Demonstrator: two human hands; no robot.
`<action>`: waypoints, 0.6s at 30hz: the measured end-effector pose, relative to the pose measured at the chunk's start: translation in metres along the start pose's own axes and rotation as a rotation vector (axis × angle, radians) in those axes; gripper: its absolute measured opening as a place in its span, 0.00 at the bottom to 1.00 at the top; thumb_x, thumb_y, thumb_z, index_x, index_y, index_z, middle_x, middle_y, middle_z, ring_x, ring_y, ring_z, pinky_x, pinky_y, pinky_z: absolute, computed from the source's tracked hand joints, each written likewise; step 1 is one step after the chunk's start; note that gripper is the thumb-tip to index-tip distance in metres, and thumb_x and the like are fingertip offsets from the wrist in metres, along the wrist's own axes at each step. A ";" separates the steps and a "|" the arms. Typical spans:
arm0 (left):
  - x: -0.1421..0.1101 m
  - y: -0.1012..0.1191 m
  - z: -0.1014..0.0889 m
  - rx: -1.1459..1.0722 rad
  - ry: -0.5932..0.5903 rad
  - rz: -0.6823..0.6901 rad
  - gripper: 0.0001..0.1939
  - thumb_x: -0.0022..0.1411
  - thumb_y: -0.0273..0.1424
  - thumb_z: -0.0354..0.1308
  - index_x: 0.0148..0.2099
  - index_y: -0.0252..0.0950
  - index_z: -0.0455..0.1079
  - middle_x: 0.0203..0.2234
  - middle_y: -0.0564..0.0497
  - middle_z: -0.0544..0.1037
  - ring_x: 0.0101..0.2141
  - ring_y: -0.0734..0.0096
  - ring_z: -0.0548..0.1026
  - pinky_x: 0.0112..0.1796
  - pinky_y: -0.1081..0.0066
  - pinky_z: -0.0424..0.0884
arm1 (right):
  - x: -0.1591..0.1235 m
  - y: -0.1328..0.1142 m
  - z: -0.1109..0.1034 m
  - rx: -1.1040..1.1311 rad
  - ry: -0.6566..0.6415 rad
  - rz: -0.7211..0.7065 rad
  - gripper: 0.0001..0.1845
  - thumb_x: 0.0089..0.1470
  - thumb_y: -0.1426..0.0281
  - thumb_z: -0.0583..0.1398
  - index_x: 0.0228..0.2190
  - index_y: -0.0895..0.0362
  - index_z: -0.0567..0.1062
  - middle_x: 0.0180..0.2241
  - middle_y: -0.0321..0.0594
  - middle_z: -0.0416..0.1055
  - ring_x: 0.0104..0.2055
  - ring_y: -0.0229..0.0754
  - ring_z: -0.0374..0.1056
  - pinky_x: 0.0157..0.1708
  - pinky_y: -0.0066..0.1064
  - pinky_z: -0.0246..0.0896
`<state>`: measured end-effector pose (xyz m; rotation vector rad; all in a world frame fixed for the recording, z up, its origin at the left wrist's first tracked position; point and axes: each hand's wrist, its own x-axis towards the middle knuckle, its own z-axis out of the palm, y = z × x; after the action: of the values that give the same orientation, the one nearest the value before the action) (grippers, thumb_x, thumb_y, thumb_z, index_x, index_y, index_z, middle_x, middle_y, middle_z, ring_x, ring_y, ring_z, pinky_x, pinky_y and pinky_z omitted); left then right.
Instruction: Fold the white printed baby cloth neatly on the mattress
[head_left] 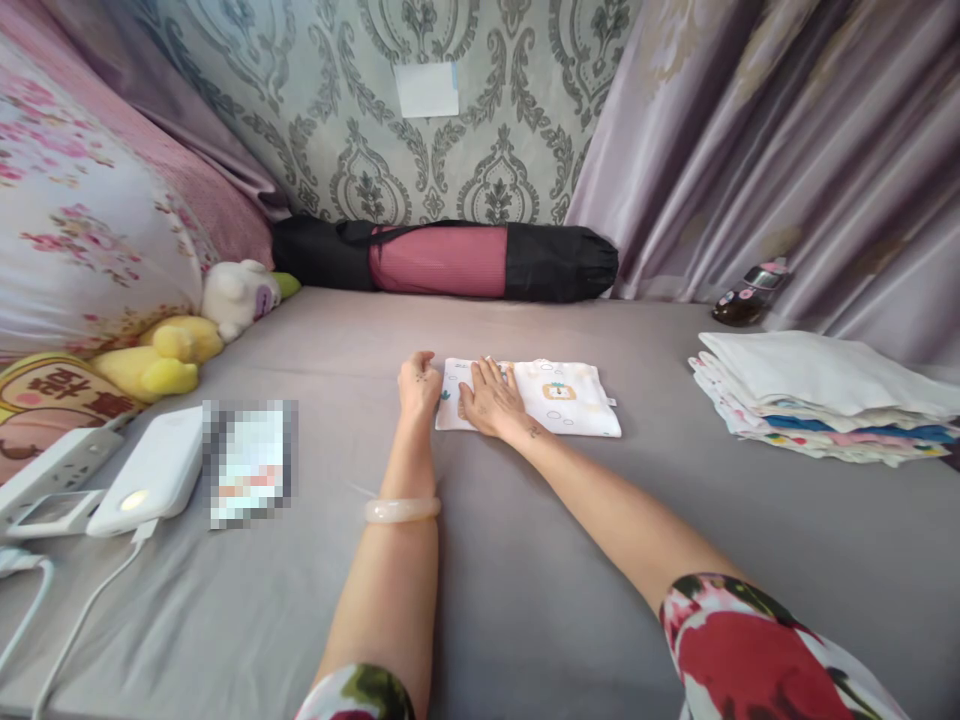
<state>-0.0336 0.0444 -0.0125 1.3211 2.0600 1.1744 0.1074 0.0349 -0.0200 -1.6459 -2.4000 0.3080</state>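
Observation:
A folded white cloth (577, 412) with a small orange animal print and grey outlines lies flat on the bed, a small tag at its right edge. My right hand (491, 400) rests palm down on its left half, fingers stretched out. At the cloth's left edge is my left hand (420, 383), its fingers curled in. The inside of that hand is hidden, so I cannot tell whether it grips anything.
A stack of folded cloths (817, 390) sits at the right, with a dark bottle (750, 293) behind it. A rolled mat bag (442, 260) lies along the wall. On the left are plush toys (240, 298), a white power bank (154, 470) with its cable, and a power strip (56, 465).

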 end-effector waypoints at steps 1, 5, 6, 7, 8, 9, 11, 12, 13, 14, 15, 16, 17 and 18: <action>0.001 -0.001 0.000 -0.006 0.004 0.000 0.21 0.64 0.27 0.44 0.53 0.35 0.73 0.49 0.42 0.79 0.51 0.60 0.75 0.53 0.63 0.70 | 0.000 -0.001 -0.001 -0.002 -0.002 0.005 0.34 0.67 0.60 0.40 0.66 0.68 0.53 0.70 0.51 0.44 0.72 0.49 0.36 0.68 0.47 0.22; 0.003 -0.004 0.002 -0.029 0.030 0.000 0.21 0.64 0.28 0.43 0.53 0.34 0.73 0.49 0.42 0.79 0.51 0.60 0.75 0.52 0.62 0.70 | 0.002 -0.009 -0.006 -0.015 0.001 0.032 0.33 0.66 0.62 0.43 0.65 0.69 0.56 0.69 0.54 0.47 0.71 0.52 0.39 0.68 0.50 0.27; 0.004 -0.004 0.002 -0.032 0.035 -0.001 0.21 0.63 0.28 0.43 0.53 0.34 0.73 0.49 0.42 0.79 0.51 0.60 0.75 0.52 0.61 0.71 | 0.003 -0.012 -0.008 -0.023 0.007 0.028 0.32 0.65 0.63 0.44 0.64 0.69 0.57 0.68 0.55 0.48 0.71 0.53 0.40 0.67 0.50 0.29; 0.005 -0.005 0.002 -0.036 0.040 -0.002 0.22 0.63 0.28 0.43 0.53 0.34 0.72 0.49 0.42 0.79 0.50 0.60 0.75 0.52 0.61 0.71 | 0.005 -0.016 -0.009 -0.031 0.015 0.013 0.31 0.65 0.65 0.45 0.63 0.69 0.59 0.68 0.56 0.49 0.71 0.53 0.41 0.67 0.50 0.30; 0.006 -0.006 0.002 -0.043 0.049 0.000 0.22 0.63 0.28 0.43 0.53 0.34 0.72 0.49 0.42 0.79 0.50 0.61 0.75 0.52 0.62 0.71 | 0.006 -0.020 -0.009 -0.039 0.024 -0.008 0.30 0.65 0.66 0.45 0.62 0.69 0.60 0.68 0.55 0.50 0.70 0.52 0.42 0.67 0.49 0.30; 0.006 -0.006 0.002 -0.053 0.059 0.005 0.22 0.63 0.27 0.43 0.53 0.34 0.72 0.48 0.42 0.79 0.50 0.61 0.75 0.52 0.62 0.71 | 0.008 -0.024 -0.009 -0.042 0.031 -0.035 0.29 0.65 0.67 0.44 0.62 0.68 0.61 0.68 0.55 0.51 0.70 0.51 0.42 0.67 0.49 0.30; 0.008 -0.007 0.001 -0.080 0.083 0.013 0.22 0.62 0.27 0.43 0.52 0.32 0.72 0.47 0.41 0.79 0.50 0.63 0.76 0.53 0.64 0.70 | 0.011 -0.031 -0.006 -0.034 0.036 -0.083 0.28 0.66 0.66 0.44 0.62 0.67 0.60 0.68 0.54 0.51 0.71 0.50 0.41 0.67 0.49 0.31; 0.009 -0.008 0.001 -0.095 0.097 0.014 0.22 0.62 0.27 0.43 0.52 0.32 0.73 0.47 0.41 0.79 0.50 0.64 0.76 0.53 0.65 0.69 | 0.012 -0.035 -0.004 -0.024 0.032 -0.100 0.29 0.66 0.65 0.43 0.62 0.67 0.60 0.68 0.54 0.51 0.71 0.51 0.41 0.67 0.50 0.31; 0.010 -0.009 0.000 -0.111 0.114 0.010 0.21 0.62 0.26 0.43 0.51 0.32 0.73 0.47 0.41 0.79 0.49 0.64 0.76 0.53 0.65 0.69 | 0.013 -0.038 -0.001 -0.015 0.026 -0.111 0.29 0.67 0.64 0.43 0.63 0.67 0.59 0.68 0.54 0.50 0.71 0.51 0.41 0.67 0.50 0.32; 0.011 -0.009 0.000 -0.128 0.129 0.003 0.21 0.61 0.26 0.43 0.50 0.32 0.73 0.46 0.41 0.79 0.49 0.64 0.76 0.53 0.65 0.69 | 0.013 -0.040 0.002 -0.008 0.019 -0.117 0.30 0.67 0.64 0.42 0.63 0.68 0.59 0.68 0.55 0.50 0.71 0.51 0.41 0.67 0.51 0.32; 0.012 -0.010 0.000 -0.147 0.141 -0.005 0.20 0.61 0.26 0.43 0.49 0.32 0.73 0.45 0.41 0.80 0.49 0.63 0.76 0.53 0.64 0.69 | 0.013 -0.041 0.004 -0.005 0.015 -0.120 0.30 0.67 0.63 0.42 0.63 0.68 0.59 0.68 0.55 0.50 0.71 0.52 0.41 0.67 0.51 0.33; 0.012 -0.010 0.001 -0.166 0.152 -0.012 0.20 0.61 0.26 0.43 0.48 0.32 0.74 0.45 0.41 0.80 0.48 0.63 0.77 0.52 0.64 0.69 | 0.012 -0.042 0.007 -0.005 0.017 -0.119 0.30 0.67 0.64 0.42 0.63 0.68 0.60 0.68 0.55 0.49 0.71 0.52 0.42 0.67 0.52 0.33; 0.013 -0.011 0.001 -0.183 0.159 -0.015 0.20 0.60 0.25 0.44 0.48 0.32 0.74 0.44 0.41 0.80 0.48 0.62 0.77 0.52 0.63 0.70 | 0.011 -0.043 0.008 -0.006 0.026 -0.117 0.30 0.67 0.64 0.42 0.62 0.68 0.60 0.68 0.55 0.49 0.71 0.52 0.42 0.67 0.52 0.33; 0.014 -0.011 0.002 -0.195 0.162 -0.014 0.20 0.60 0.25 0.44 0.48 0.32 0.74 0.44 0.41 0.80 0.48 0.62 0.77 0.52 0.63 0.70 | 0.010 -0.043 0.010 -0.008 0.040 -0.118 0.30 0.67 0.64 0.43 0.62 0.68 0.61 0.68 0.55 0.50 0.71 0.52 0.42 0.67 0.52 0.33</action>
<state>-0.0447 0.0548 -0.0216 1.1510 1.9991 1.4781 0.0631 0.0289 -0.0163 -1.4915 -2.4587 0.2441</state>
